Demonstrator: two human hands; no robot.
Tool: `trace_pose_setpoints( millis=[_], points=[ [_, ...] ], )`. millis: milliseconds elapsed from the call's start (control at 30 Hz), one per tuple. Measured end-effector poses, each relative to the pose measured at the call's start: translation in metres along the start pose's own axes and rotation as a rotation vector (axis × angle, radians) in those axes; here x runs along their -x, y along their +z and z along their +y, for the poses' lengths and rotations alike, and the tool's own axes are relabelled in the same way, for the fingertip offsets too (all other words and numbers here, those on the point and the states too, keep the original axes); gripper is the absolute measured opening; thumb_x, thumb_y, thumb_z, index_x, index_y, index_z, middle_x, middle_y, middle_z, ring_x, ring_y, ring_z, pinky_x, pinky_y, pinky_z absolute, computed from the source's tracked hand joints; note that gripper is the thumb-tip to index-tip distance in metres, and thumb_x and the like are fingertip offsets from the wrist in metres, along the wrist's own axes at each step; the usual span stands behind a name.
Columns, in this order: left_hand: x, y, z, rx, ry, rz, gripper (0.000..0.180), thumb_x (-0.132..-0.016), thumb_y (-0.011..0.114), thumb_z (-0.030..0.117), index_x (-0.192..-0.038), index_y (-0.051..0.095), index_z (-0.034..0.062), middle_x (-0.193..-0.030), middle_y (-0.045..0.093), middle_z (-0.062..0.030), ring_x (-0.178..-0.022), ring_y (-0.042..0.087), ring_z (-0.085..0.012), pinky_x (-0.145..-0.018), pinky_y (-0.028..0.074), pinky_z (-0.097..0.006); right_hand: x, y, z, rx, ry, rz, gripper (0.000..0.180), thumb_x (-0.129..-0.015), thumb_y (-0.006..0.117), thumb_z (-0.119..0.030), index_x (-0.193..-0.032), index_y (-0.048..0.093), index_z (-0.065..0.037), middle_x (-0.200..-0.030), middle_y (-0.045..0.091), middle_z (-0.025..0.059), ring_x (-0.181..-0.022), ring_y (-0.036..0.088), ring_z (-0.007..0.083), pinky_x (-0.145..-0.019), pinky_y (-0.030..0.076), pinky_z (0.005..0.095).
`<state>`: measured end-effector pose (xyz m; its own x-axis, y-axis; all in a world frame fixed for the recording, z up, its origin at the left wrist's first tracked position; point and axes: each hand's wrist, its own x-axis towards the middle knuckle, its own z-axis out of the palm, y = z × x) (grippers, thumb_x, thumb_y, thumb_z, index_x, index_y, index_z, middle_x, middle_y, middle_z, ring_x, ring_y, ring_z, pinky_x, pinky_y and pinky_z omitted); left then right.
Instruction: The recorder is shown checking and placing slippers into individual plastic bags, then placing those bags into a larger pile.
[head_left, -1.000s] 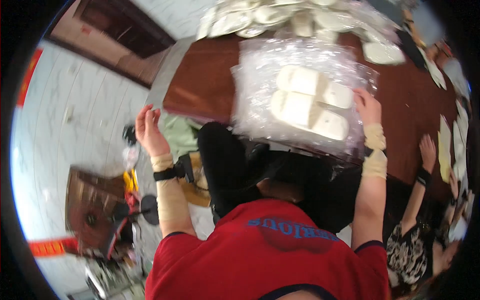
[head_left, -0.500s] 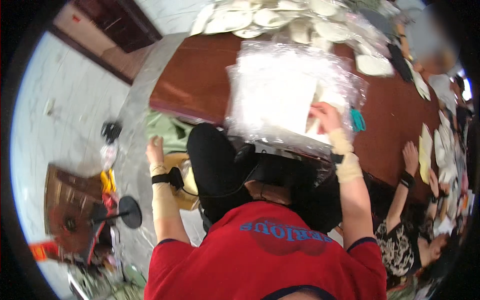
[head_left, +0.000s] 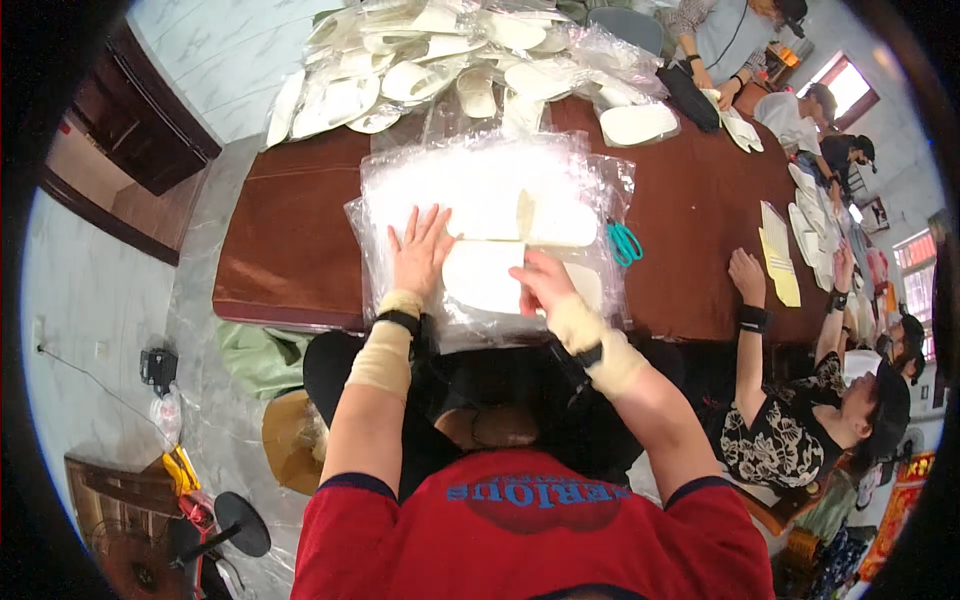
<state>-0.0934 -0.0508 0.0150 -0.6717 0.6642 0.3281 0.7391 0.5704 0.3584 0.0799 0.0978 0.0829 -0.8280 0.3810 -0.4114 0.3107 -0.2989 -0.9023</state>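
Observation:
A stack of clear plastic bags (head_left: 395, 180) lies on the brown table before me, glaring white in the middle. White slippers rest on it, one (head_left: 565, 228) above the other (head_left: 482, 278). My left hand (head_left: 422, 248) is open, its fingers spread flat on the plastic at the slippers' left. At the lower slipper's middle, my right hand (head_left: 545, 283) is closed with bent fingers, gripping its edge; the fingertips are partly hidden. Beige wraps and black bands circle both wrists.
Teal-handled scissors (head_left: 625, 243) lie right of the bags. Behind is a heap of bagged white slippers (head_left: 420, 75). On the right, a co-worker's hand (head_left: 746, 277) rests near a pale yellow piece (head_left: 779, 258) on the brown table (head_left: 690, 230). A brown box (head_left: 290, 440) stands below left.
My left hand has come up from beside the table onto the bags and spread out. My right hand has moved left and down across the stack. The view has shifted right.

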Motion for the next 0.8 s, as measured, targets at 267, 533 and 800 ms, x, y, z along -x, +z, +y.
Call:
trace_pose_setpoints(
  millis=[267, 533, 800],
  points=[
    [-0.002, -0.003, -0.011, -0.011, 0.02, 0.029, 0.056, -0.094, 0.04, 0.046, -0.145, 0.029, 0.0251, -0.15, 0.03, 0.0053, -0.142, 0.018, -0.02, -0.111, 0.004, -0.059, 0.083, -0.075, -0.084, 0.969, -0.179, 0.0, 0.035, -0.086, 0.062, -0.03, -0.114, 0.056, -0.008, -0.093, 0.062, 0.0106, -0.072, 0.063, 0.0241, -0.058, 0.049, 0.0317],
    [-0.006, 0.001, -0.002, 0.015, 0.023, 0.054, 0.056, -0.092, 0.046, 0.042, -0.144, 0.033, 0.0239, -0.148, 0.033, 0.0054, -0.141, 0.02, -0.0201, -0.11, 0.007, -0.06, 0.019, -0.114, -0.135, 2.025, -0.707, -0.453, 0.022, -0.072, 0.069, -0.031, -0.081, 0.061, -0.013, -0.087, 0.052, 0.0045, -0.085, 0.052, 0.0246, -0.073, 0.046, 0.0346],
    [-0.007, 0.001, -0.001, 0.008, -0.025, 0.02, 0.062, -0.091, 0.049, 0.037, -0.145, 0.029, 0.0135, -0.149, 0.032, -0.0009, -0.141, 0.019, -0.0228, -0.112, 0.005, -0.056, -0.059, -0.049, -0.094, 1.859, -0.806, -0.481, 0.029, -0.077, 0.066, -0.037, -0.096, 0.062, -0.015, -0.102, 0.052, 0.0067, -0.099, 0.049, 0.0266, -0.082, 0.046, 0.0343]
  ],
)
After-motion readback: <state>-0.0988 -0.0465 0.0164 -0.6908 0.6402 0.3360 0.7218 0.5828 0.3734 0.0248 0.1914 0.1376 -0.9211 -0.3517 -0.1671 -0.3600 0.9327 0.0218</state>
